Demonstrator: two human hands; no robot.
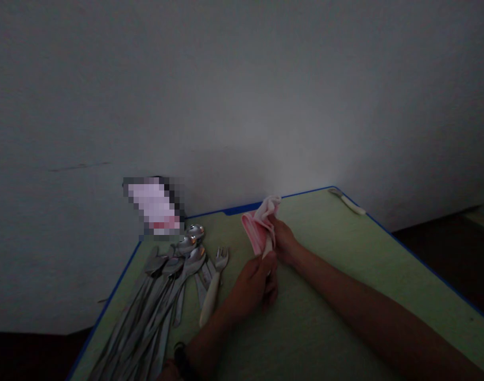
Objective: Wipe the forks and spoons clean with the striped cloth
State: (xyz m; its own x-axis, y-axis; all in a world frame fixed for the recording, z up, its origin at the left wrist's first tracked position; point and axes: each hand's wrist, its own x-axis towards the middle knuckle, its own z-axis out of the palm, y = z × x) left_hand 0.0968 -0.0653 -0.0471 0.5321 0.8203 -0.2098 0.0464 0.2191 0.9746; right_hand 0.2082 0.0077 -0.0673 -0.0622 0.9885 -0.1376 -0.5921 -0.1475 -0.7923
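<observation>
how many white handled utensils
3. A white-handled fork lies beside the steel cutlery pile, a utensil at the green table's far corner, and a white handle pokes from the pink cloth in the left hand and right hand. The pile may hide more.

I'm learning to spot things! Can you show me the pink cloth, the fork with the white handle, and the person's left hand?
Pink cloth (256, 225): head view, on its folded middle.
Fork (221, 259): head view, on its tines.
Left hand (252, 286): head view, on the back of the hand.

Spoons (154, 296) and a fork (221, 259) lie on the table (345, 254), left of the cloth (258, 225).
</observation>
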